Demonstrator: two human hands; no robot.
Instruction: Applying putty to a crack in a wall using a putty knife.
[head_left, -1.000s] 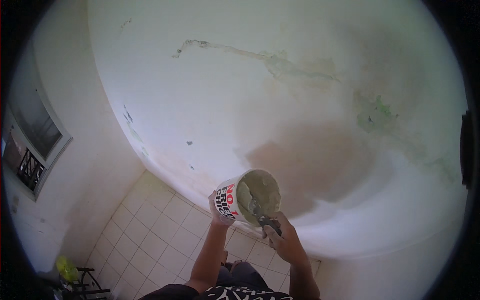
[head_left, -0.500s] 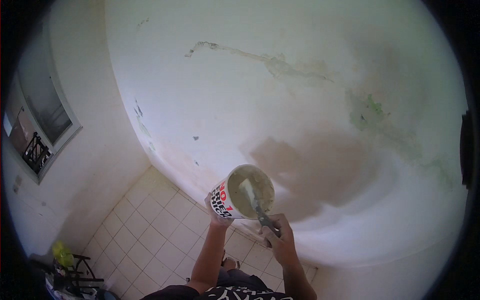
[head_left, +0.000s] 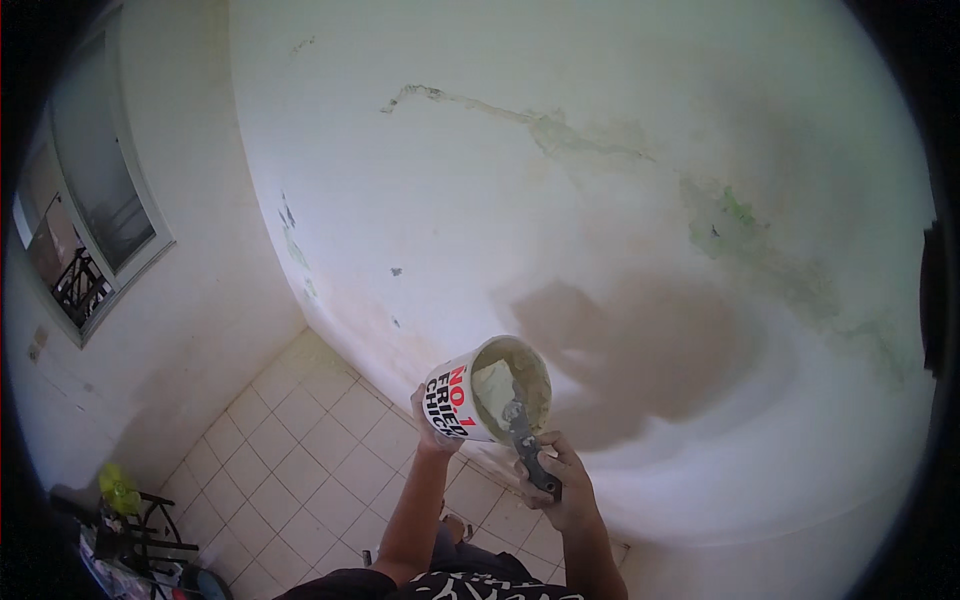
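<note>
The left hand (head_left: 432, 420) is raised in front of the chest, forearm rising from the lower edge, fingers wrapped round the side of a white paper bucket (head_left: 480, 392) with red and black lettering; the bucket is tilted so its open mouth faces up toward the person, showing pale greenish-white filler (head_left: 495, 385) smeared inside; the right hand (head_left: 560, 485) sits just below and to the right of it, clenched round the dark handle of a putty knife (head_left: 525, 440), whose blade reaches up over the rim and into the bucket, touching the filler. Both forearms are bent and close together, the bucket held out near the wall (head_left: 560, 230) (a white one, stained, with one long patched crack (head_left: 520, 115) running across its upper part and a greenish blotch (head_left: 730, 215) to the right). By count: one bucket, one putty knife, two hands, both busy. Below lies a floor of pale square tiles (head_left: 290, 450); one window (head_left: 95, 200) with a grey frame stands on the left wall; in the lower left corner is a dark metal rack (head_left: 140, 530) with something yellow-green (head_left: 118, 490) on it.
</note>
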